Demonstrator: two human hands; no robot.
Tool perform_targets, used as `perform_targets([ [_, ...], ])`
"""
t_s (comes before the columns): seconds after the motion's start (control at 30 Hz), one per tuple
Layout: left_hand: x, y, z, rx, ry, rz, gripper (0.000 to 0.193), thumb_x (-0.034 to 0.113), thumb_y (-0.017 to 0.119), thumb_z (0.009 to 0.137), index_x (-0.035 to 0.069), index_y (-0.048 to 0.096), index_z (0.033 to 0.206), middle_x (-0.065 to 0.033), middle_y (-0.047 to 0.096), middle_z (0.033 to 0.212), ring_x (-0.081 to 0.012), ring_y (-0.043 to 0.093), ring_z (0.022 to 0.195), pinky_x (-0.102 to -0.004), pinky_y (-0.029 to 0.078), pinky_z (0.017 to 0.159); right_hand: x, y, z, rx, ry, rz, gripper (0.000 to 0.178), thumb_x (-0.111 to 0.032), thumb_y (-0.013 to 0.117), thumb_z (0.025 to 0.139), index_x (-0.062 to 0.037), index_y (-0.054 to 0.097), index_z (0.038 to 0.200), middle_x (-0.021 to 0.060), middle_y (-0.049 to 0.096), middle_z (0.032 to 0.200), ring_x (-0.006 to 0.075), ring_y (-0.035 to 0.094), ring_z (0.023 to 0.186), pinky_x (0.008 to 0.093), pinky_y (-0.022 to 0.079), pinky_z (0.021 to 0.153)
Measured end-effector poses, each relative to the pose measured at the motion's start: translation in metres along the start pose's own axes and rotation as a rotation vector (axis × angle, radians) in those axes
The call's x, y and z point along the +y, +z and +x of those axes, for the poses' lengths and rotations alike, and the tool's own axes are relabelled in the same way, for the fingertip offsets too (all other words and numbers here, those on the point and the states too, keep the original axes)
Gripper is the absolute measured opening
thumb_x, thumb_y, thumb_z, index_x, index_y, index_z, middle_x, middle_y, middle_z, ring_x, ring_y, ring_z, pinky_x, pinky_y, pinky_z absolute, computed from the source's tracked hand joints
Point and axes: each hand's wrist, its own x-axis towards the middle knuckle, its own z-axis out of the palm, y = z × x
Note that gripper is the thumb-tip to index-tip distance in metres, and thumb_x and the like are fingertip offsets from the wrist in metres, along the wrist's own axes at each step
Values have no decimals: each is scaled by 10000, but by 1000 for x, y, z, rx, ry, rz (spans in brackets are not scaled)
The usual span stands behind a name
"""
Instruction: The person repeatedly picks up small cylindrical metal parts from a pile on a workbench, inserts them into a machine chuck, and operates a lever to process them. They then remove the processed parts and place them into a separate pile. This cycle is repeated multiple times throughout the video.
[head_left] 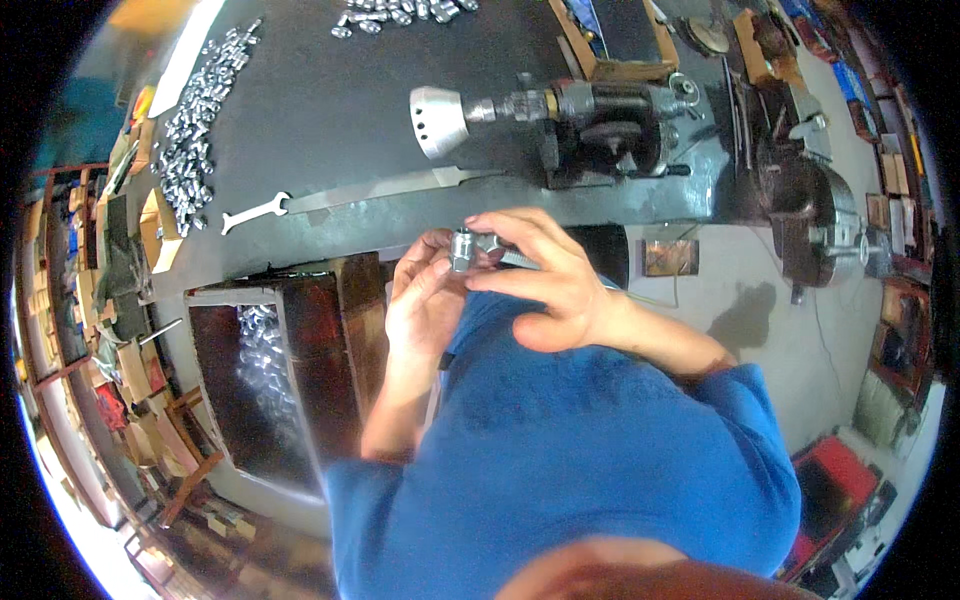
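In front of my chest, at the bench's near edge, my left hand (415, 300) pinches a small shiny metal fitting (462, 250) between thumb and fingers. My right hand (555, 275) reaches in from the other side. Its fingers close on a second metal piece (488, 243) that touches the fitting; a ridged, dark shank seems to run back beneath those fingers. The exact kind of either part is too small to make out. Beyond my hands, an open-ended wrench (258, 212) and a long flat metal bar (385, 186) lie along the bench.
A machine with a white perforated cone (438, 122) is mounted on the bench (330, 110). Shiny fittings (205, 120) are heaped at the left, and more fittings (400, 14) lie at the back. Below left stands an open bin (283, 370) of metal parts. A vise (815, 220) sits right.
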Motion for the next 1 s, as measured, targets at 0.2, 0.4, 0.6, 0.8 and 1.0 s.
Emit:
perform_targets([
  [0.2,-8,15,-6,-42,-71,50,349,185,531,829,-52,455,1074,-194,575,987,-291,554,955,-428,380,925,-7,3,-8,55,-50,-117,444,-136,570,494,-26,610,922,199,433,1232,373,463,1037,432,418,829],
  [0.4,-13,17,-6,-19,-113,-69,367,214,514,839,-51,453,1085,-200,567,990,-302,544,964,-428,383,918,-5,5,-10,74,-55,-96,375,-240,553,642,-5,631,924,249,458,1198,379,512,998,428,418,845],
  [0.6,-8,30,-3,5,-74,35,407,208,520,834,-75,442,1115,-199,559,1015,-290,544,970,-405,390,912,-4,-4,-6,5,-45,-144,391,-214,572,558,-1,631,881,245,469,1177,373,512,989,431,409,824],
  [0.8,-10,23,-4,47,-71,253,399,182,541,839,-91,454,1117,-176,554,1039,-255,548,970,-351,411,884,-10,-9,1,-25,-24,-226,366,-173,584,496,-5,628,818,221,493,1137,367,512,978,434,413,803],
  [1.0,-11,19,-2,-35,-184,66,409,221,514,859,-93,459,1116,-173,550,1041,-262,539,983,-361,411,881,0,-5,-4,26,-31,-87,340,-162,573,510,-12,635,809,222,502,1130,368,514,977,422,438,796],
])
